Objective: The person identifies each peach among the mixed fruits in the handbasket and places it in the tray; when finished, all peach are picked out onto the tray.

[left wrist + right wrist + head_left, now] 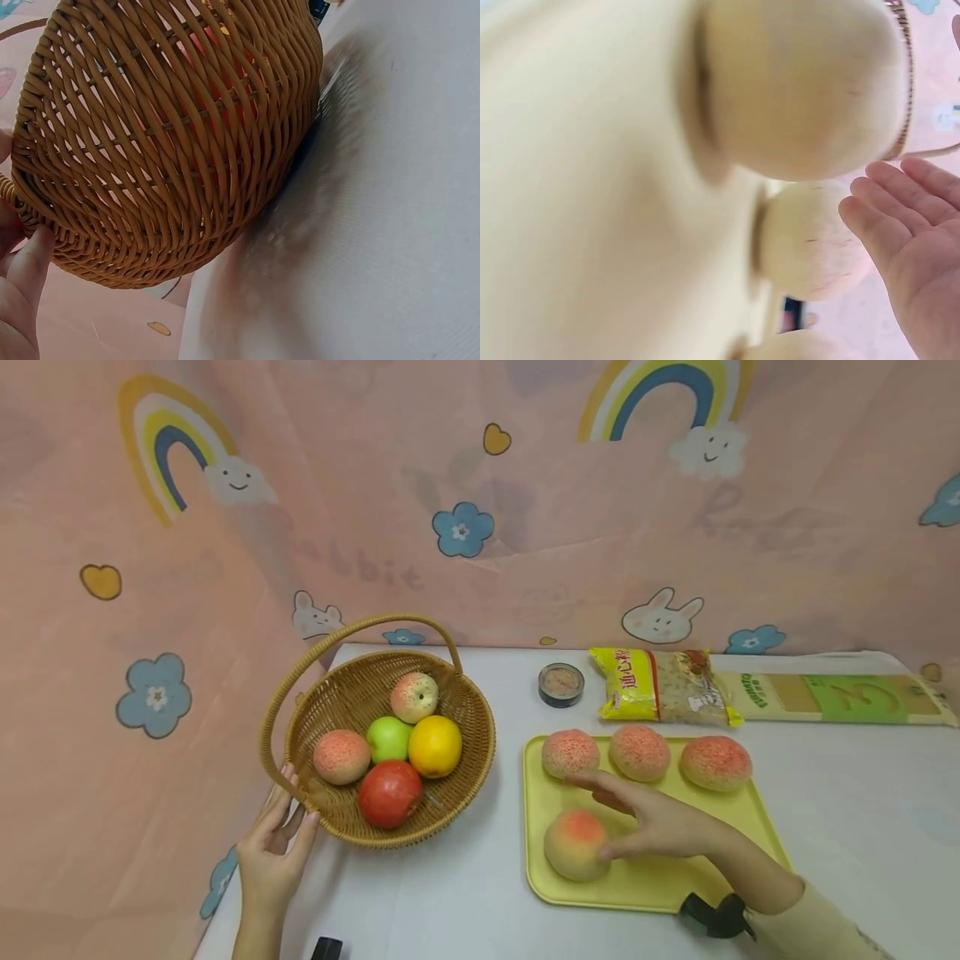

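Note:
A wicker basket (480,710) stands on the left of the white table. My left hand (273,847) holds its left rim by the handle's base, the thumb (34,259) on the weave. Inside lie a red fruit (390,793), a yellow-orange fruit (435,746), a green apple (387,741), a peach (341,757) and a pale pinkish fruit (414,697). Over the yellow tray (637,889), my right hand (667,820) spreads its thumb and fingers beside the front peach (573,846); contact is unclear. Three peaches (640,753) line the tray's back.
Behind the tray are a small round tin (561,684), a yellow pasta bag (660,685) and a long green-banded noodle packet (840,697). A printed pink cloth (375,527) hangs along the back and left. A small black object (327,948) shows at the front edge.

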`<state>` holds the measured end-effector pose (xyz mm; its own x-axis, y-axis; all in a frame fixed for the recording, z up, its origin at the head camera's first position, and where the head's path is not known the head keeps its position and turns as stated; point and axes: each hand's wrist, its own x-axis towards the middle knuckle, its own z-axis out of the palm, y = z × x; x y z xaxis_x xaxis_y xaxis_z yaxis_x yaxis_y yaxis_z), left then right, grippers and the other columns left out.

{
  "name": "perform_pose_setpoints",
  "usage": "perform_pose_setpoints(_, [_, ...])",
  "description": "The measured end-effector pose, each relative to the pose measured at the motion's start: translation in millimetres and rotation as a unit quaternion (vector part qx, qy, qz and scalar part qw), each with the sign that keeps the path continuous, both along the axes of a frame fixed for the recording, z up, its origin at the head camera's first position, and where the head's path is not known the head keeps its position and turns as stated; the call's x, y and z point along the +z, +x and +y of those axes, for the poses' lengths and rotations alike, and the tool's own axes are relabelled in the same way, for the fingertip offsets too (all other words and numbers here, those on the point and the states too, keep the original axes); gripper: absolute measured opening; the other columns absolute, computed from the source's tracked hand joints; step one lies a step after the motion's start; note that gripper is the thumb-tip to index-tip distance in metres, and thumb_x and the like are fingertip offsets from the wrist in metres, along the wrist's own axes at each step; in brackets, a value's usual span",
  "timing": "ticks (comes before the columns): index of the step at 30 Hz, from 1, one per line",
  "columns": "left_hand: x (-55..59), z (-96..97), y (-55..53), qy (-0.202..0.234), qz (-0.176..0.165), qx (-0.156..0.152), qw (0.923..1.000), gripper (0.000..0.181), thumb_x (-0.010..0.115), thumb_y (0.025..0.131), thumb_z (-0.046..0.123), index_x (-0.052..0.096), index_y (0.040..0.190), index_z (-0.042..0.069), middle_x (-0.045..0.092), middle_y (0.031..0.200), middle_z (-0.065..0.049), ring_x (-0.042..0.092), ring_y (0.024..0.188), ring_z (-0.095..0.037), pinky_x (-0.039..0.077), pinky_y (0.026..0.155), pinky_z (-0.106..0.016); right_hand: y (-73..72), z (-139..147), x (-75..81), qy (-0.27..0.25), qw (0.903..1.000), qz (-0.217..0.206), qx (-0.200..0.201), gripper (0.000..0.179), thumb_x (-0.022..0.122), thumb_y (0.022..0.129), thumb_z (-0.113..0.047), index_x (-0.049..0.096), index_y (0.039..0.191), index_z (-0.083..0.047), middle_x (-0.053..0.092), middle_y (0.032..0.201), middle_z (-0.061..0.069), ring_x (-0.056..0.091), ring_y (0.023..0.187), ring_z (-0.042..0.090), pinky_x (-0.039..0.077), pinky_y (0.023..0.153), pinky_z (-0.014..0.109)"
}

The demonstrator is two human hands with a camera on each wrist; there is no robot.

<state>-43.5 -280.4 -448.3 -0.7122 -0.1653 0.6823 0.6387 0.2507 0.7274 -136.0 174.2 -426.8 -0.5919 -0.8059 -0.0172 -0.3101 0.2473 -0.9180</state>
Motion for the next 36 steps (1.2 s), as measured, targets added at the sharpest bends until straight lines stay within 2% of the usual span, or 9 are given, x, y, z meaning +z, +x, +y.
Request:
perform_pose_setpoints(3, [-0.8,-0.5,-0.4,-0.003,0.0,0.003,1.0,0.058,0.051,0.069,-0.035,0.04,0.125,-0.026,0.037,0.144,-0.027,0.041,0.135,-0.019,0.045,0.097,-0.024,-4.3,-5,11.3,-0.014,0.9996,0.02,0.009,0.077,0.072,0.084,-0.014,0.029,0.147,-0.007,0.033,0.15,0.018,0.031,0.136,-0.004,0.027,0.111,0.008])
perform_pose_setpoints(9, [1.0,0.4,-2.1,-0.01,-0.001,0.006,0.9999,0.058,0.052,0.069,-0.035,0.041,0.126,-0.025,0.037,0.144,-0.029,0.04,0.136,-0.021,0.045,0.098,-0.024,-14.3,-20,36.4,-0.012,0.9959,0.089,0.015,0.076,0.072,0.083,-0.012,0.031,0.147,-0.011,0.039,0.149,0.007,0.038,0.137,0.02,0.031,0.112,0.014])
perform_pose_setpoints(12, [2.4,0.9,-2.1,-0.016,-0.007,0.011,0.9998,0.057,0.052,0.071,-0.033,0.041,0.126,-0.024,0.036,0.144,-0.03,0.039,0.137,-0.02,0.045,0.098,-0.023,-18.2,-30,50.2,-0.002,0.9942,0.107,0.011,0.076,0.073,0.084,-0.015,0.032,0.147,-0.013,0.038,0.15,0.002,0.038,0.137,0.027,0.033,0.113,0.019])
perform_pose_setpoints(14, [3.0,1.0,-2.0,-0.017,-0.011,0.015,0.9997,0.057,0.053,0.071,-0.033,0.042,0.126,-0.023,0.036,0.144,-0.029,0.04,0.137,-0.019,0.045,0.098,-0.022,-21.3,-38,58.6,-0.004,0.9944,0.105,0.012,0.076,0.073,0.084,-0.017,0.032,0.147,-0.013,0.036,0.151,0.004,0.037,0.138,0.026,0.034,0.114,0.02])
perform_pose_setpoints(21, [2.8,1.8,-0.8,-0.009,-0.012,0.014,0.9998,0.058,0.053,0.07,-0.034,0.042,0.126,-0.024,0.036,0.144,-0.03,0.04,0.136,-0.02,0.045,0.098,-0.022,-40.6,-77,81.0,-0.007,0.992,0.12,0.037,0.076,0.074,0.083,-0.022,0.034,0.146,-0.009,0.036,0.151,0.01,0.036,0.139,0.026,0.034,0.115,0.04])
perform_pose_setpoints(26, [2.7,3.0,-1.3,-0.005,-0.002,0.005,1.0,0.058,0.052,0.069,-0.034,0.041,0.125,-0.025,0.036,0.143,-0.03,0.039,0.137,-0.02,0.044,0.098,-0.024,-56.2,-108,92.2,-0.002,0.9892,0.132,0.063,0.075,0.074,0.083,-0.021,0.034,0.145,-0.005,0.037,0.15,0.009,0.033,0.14,0.023,0.031,0.118,0.04])
perform_pose_setpoints(29, [3.2,3.7,-0.9,-0.015,-0.008,0.016,0.9997,0.058,0.053,0.07,-0.033,0.043,0.126,-0.023,0.035,0.143,-0.03,0.04,0.136,-0.019,0.045,0.099,-0.023,-64.0,-125,99.4,0.005,0.9885,0.131,0.075,0.074,0.073,0.084,-0.023,0.034,0.145,-0.007,0.037,0.151,0.007,0.033,0.14,0.022,0.031,0.117,0.042])
perform_pose_setpoints(36, [3.8,3.5,2.0,-0.017,-0.025,0.033,0.999,0.059,0.055,0.071,-0.031,0.044,0.128,-0.02,0.034,0.142,-0.034,0.041,0.136,-0.019,0.045,0.099,-0.02,-80.6,-174,113.6,0.028,0.9859,0.133,0.097,0.074,0.072,0.084,-0.023,0.033,0.145,-0.01,0.037,0.151,0.007,0.034,0.14,0.019,0.032,0.117,0.036])
